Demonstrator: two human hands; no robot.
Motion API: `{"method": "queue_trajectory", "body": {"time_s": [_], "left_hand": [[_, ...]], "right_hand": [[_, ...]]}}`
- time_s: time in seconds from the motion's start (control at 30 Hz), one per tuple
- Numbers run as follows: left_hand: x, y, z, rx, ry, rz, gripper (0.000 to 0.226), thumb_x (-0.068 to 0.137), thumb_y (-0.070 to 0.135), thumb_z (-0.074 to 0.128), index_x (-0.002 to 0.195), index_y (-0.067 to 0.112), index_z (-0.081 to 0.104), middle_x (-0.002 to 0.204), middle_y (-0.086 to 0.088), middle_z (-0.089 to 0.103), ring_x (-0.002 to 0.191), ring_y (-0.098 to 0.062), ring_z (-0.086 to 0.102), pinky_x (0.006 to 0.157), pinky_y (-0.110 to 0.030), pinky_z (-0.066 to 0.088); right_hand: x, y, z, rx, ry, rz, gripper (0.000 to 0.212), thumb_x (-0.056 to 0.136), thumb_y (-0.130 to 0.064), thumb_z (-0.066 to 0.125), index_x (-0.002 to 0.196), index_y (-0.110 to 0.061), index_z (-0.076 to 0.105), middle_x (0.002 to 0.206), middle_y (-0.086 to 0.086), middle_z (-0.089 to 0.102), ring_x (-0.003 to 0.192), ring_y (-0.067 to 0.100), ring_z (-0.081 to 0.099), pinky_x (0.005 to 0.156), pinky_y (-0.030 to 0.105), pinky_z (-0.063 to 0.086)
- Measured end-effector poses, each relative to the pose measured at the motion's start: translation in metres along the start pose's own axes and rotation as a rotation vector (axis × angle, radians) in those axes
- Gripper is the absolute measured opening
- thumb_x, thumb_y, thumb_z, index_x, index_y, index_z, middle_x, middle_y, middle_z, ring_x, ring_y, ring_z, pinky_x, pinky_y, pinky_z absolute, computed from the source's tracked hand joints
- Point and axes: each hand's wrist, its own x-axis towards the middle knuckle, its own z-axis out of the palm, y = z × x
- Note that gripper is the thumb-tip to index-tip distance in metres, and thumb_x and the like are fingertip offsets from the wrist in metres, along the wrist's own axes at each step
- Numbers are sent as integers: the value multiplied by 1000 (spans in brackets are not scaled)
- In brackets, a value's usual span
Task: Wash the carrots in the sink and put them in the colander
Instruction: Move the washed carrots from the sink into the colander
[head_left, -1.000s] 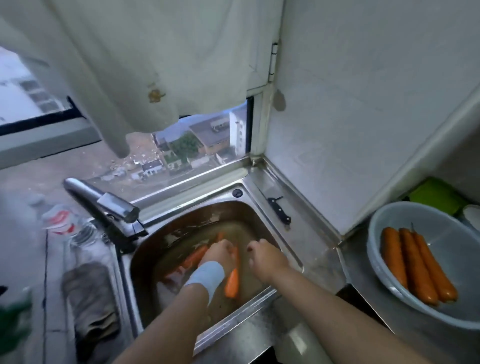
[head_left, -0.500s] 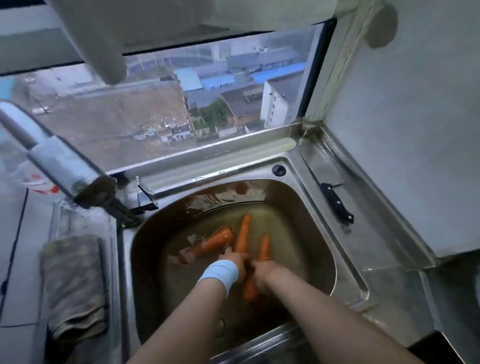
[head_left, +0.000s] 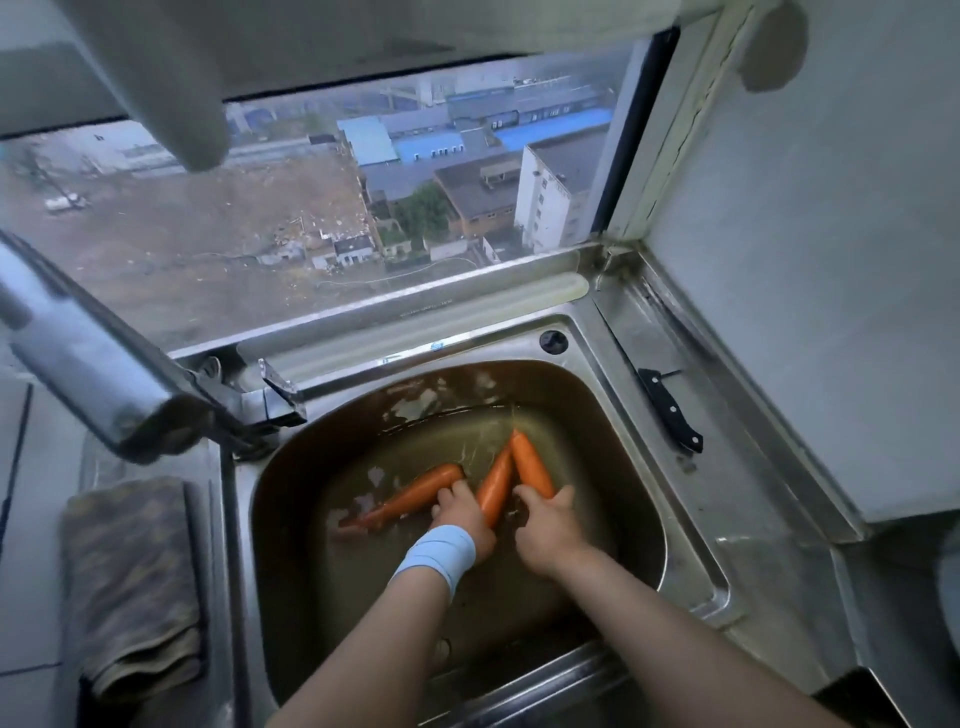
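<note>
a single wide-angle view from the person's head looks forward and steeply down into the sink (head_left: 698, 551), close enough that the basin fills the lower middle of the frame. both forearms run in from the bottom edge, and the left hand (head_left: 462, 514) and right hand (head_left: 550, 525) meet at the carrots (head_left: 530, 462) just below centre. the window (head_left: 260, 234) spans the upper half, looking down on rooftops outside. the tap (head_left: 104, 374) looms large and blurred at the left edge, and a wall (head_left: 831, 260) closes the right side.
</note>
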Motion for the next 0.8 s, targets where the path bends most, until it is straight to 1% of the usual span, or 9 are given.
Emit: {"method": "queue_trajectory", "body": {"time_s": [0.1, 0.2, 0.37, 0.43, 0.53, 0.6, 0.7, 0.73, 0.8], "left_hand": [[-23, 0, -21, -29, -70, -34, 61, 95, 43, 44, 149, 15, 43, 152, -22, 37, 138, -41, 40, 116, -47, 34], [-47, -2, -47, -205, -74, 5, 68, 76, 62, 49, 129, 22, 64, 129, -11, 65, 116, -32, 63, 102, -40, 50], [-88, -3, -84, -466, -134, -42, 59, 92, 34, 66, 147, 23, 49, 136, -11, 58, 121, -32, 59, 107, -47, 46], [-113, 1, -91, -381, -82, -24, 50, 97, 46, 54, 142, 25, 54, 135, -11, 60, 120, -33, 60, 107, -47, 46], [-123, -6, -83, -112, -18, -18, 70, 77, 86, 23, 133, 51, 49, 139, 1, 59, 127, -38, 55, 111, -56, 37], [-126, -15, -86, -137, 7, 10, 57, 87, 71, 34, 132, 43, 56, 141, 7, 54, 130, -33, 53, 113, -49, 38], [-146, -15, -106, -194, 104, 39, 34, 98, 30, 48, 126, 19, 62, 123, -8, 67, 110, -31, 63, 102, -37, 46], [-148, -16, -110, -166, 106, 42, 34, 99, 32, 49, 126, 17, 61, 120, -11, 68, 104, -31, 63, 97, -36, 47], [-151, -16, -110, -134, 75, 36, 53, 97, 54, 47, 121, 10, 65, 115, -14, 70, 96, -30, 65, 86, -34, 48]], "right_hand": [[-23, -8, -24, 97, -63, -26, 72, 97, -22, 42, 158, -52, 16, 158, 22, 17, 139, 39, 41, 119, 42, 34], [-47, -23, -52, 212, -22, 3, 66, 101, -36, 46, 160, -45, 18, 155, 17, 42, 138, 36, 47, 117, 43, 36], [-96, -45, -85, 249, 196, -109, 76, 94, -45, 59, 155, -54, 15, 130, 8, 57, 107, 28, 65, 94, 44, 55], [-106, -47, -79, 189, 233, -32, 76, 91, -49, 52, 153, -58, 8, 125, 6, 53, 105, 30, 64, 94, 50, 55], [-122, -47, -79, 153, -64, 191, 47, 98, -44, 52, 141, -25, 55, 127, 13, 60, 113, 32, 62, 100, 43, 51], [-136, -50, -81, 262, -91, 184, 33, 101, -40, 54, 116, -15, 68, 120, 13, 65, 108, 30, 64, 98, 42, 52], [-140, -55, -88, 351, 186, 61, 47, 102, -37, 48, 148, -29, 47, 127, 6, 65, 106, 26, 66, 94, 42, 52], [-141, -57, -89, 362, 228, 54, 49, 103, -39, 44, 152, -34, 40, 127, 6, 65, 101, 24, 66, 90, 42, 54], [-149, -59, -90, 347, 147, 115, 46, 104, -49, 40, 140, -24, 53, 115, 10, 68, 85, 22, 63, 80, 38, 56]]}}
